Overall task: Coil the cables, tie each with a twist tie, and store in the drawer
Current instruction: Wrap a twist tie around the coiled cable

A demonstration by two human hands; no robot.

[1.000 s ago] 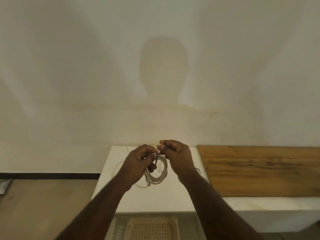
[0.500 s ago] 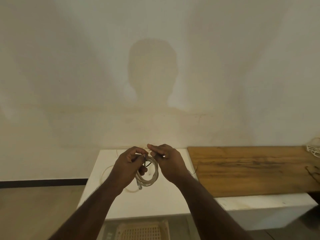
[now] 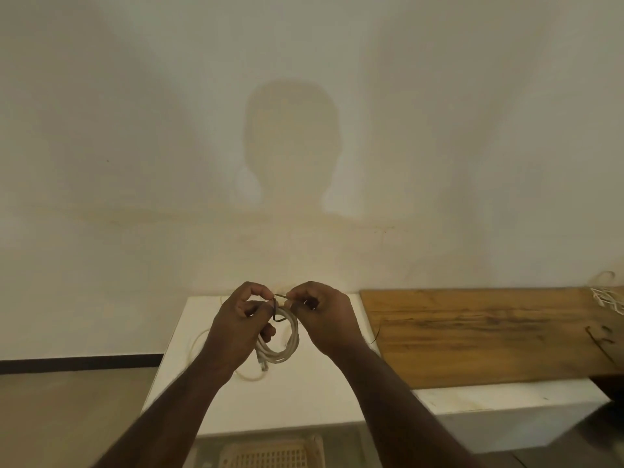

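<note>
A white cable (image 3: 287, 346) is wound into a small coil and hangs above the white table (image 3: 304, 400). My left hand (image 3: 236, 329) grips the coil's left side, thumb and forefinger pinching one end of a dark twist tie (image 3: 277, 310) looped round the top of the coil. My right hand (image 3: 320, 319) pinches the tie's other end just to the right. A second thin, pale cable (image 3: 199, 339) lies loose on the table under my left hand. A slatted cream drawer or basket (image 3: 270, 454) shows below the table's front edge.
A wooden board (image 3: 489, 336) lies on the table to the right, with dark twist ties (image 3: 596, 339) on it and a white tangle of cable (image 3: 607, 297) at its far right. A plain wall stands close behind. Floor lies to the left.
The view has shifted a little. Both hands have stayed together over the table, working the twist tie round the top of the coil; its ends now point sideways between my fingertips.
</note>
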